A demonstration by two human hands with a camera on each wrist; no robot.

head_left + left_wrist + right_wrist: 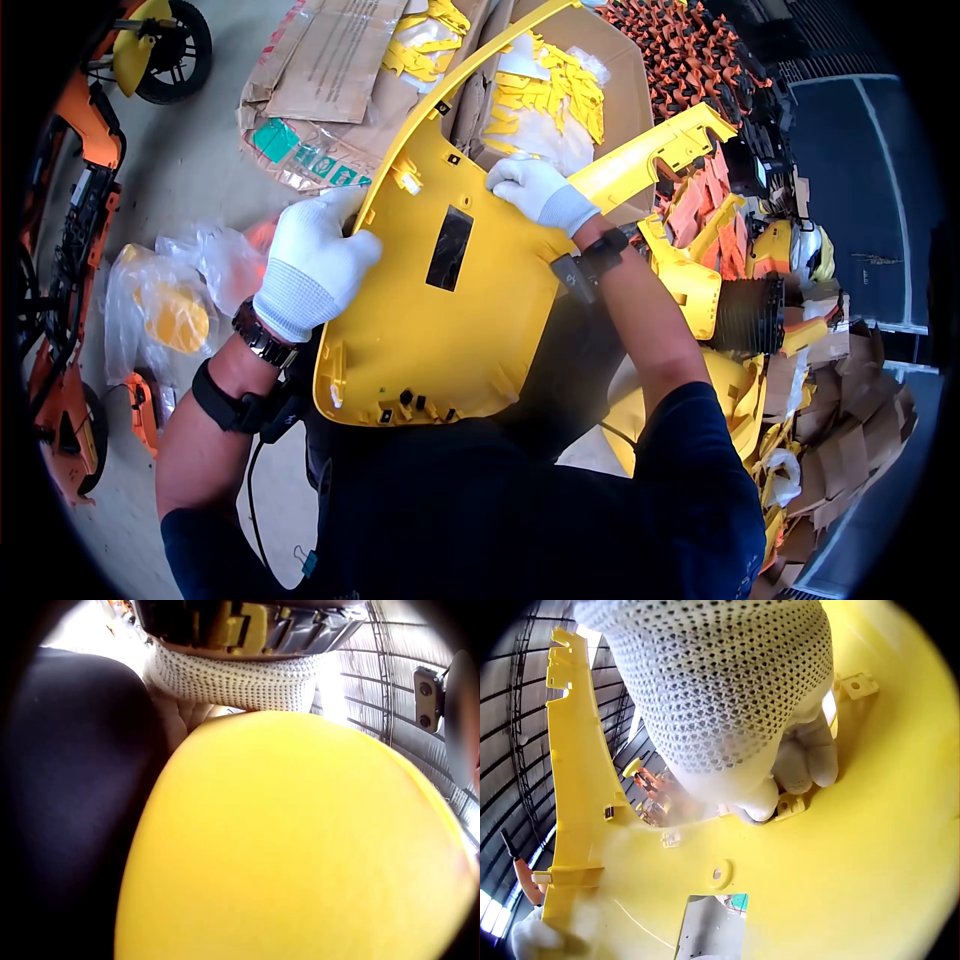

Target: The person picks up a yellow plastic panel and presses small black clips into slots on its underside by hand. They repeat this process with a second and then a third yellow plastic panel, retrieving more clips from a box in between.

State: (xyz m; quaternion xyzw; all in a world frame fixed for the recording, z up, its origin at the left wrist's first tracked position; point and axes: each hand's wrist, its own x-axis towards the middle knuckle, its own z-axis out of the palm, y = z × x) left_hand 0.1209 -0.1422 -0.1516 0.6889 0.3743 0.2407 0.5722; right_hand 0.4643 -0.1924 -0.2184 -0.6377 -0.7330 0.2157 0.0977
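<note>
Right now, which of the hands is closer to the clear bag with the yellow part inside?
Left. The left hand grips the yellow panel at its edge nearest the clear bag; the right hand holds the panel's upper edge, farther from the bag.

You have two white-gloved hands here, the left hand (312, 268) and the right hand (535, 188), both on one yellow panel (470, 320) with one rectangular opening (449, 248) between your fingers. Left of the left fingers lies one clear bag (128, 268) holding one yellow disc (178, 318). Beyond them stands one black wheel (178, 50). Beyond the right fingers, the orange parts (690, 50) are heaped past counting.
</note>
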